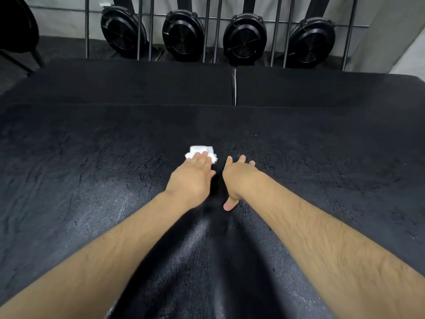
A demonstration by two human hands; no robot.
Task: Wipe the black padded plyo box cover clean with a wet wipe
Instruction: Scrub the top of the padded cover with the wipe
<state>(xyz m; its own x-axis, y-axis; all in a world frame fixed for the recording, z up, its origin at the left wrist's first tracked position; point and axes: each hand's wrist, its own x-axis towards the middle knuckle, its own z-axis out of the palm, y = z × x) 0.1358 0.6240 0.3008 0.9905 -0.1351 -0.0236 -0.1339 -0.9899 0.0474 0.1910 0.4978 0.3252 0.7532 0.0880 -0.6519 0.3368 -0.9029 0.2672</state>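
Four black round fan housings (123,34) stand in a row against a pale wall (377,38), thin upright metal bars (87,26) between them; a dark curved frame (16,26) sits far left.

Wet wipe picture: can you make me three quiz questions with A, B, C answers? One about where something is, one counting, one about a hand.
1. Where is the wet wipe? A under the fingers of the left hand; B on the floor; C in a bucket.
2. How many round black fan wheels stand behind? A two; B four; C six.
3. How is the right hand? A fisted; B fingers spread on the black cover; C holding a bottle.
Answers: A, fingers press the white wipe; B, four in a row; B, it holds nothing.
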